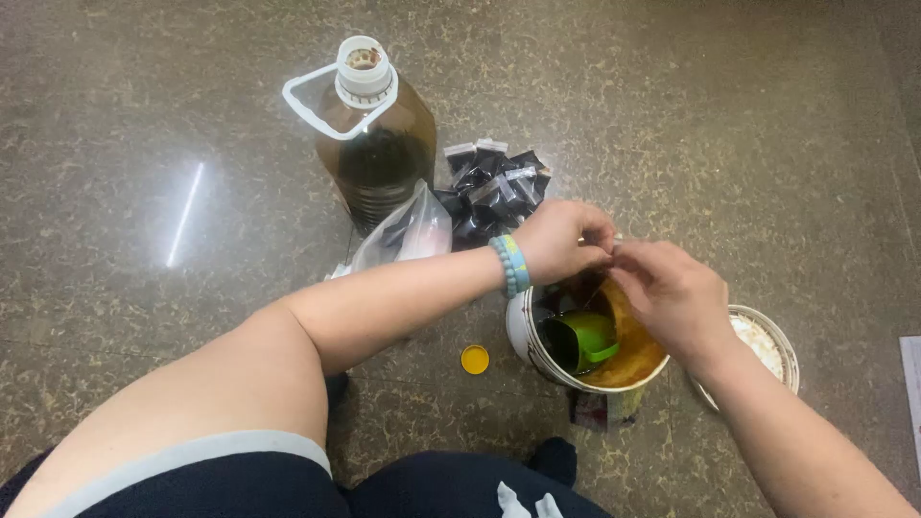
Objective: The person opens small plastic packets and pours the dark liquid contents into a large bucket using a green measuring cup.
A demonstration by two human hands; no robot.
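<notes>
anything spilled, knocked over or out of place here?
No spill visible. The big bottle of dark liquid stands upright but uncapped; a yellow cap lies loose on the floor by the tin. Both hands, left hand and right hand, meet over the tin, green scoop inside.

This is looking like a home, with someone crouching or sitting low and working straight on the floor (729, 125) rather than at a counter. The floor is showing dark, speckled polished stone, with a lamp's glare streaking it well to the left of the fingers (600, 251). Kitchen goods are standing about on it: a big clear plastic jug (376, 144) of dark liquid beyond the fingers, small dark sachets (494, 192) lying just past them, a round tin (576, 345) with a green scoop (583, 338) sitting directly beneath them, and a small yellow cap (475, 359) lying nearer the knees.
</notes>
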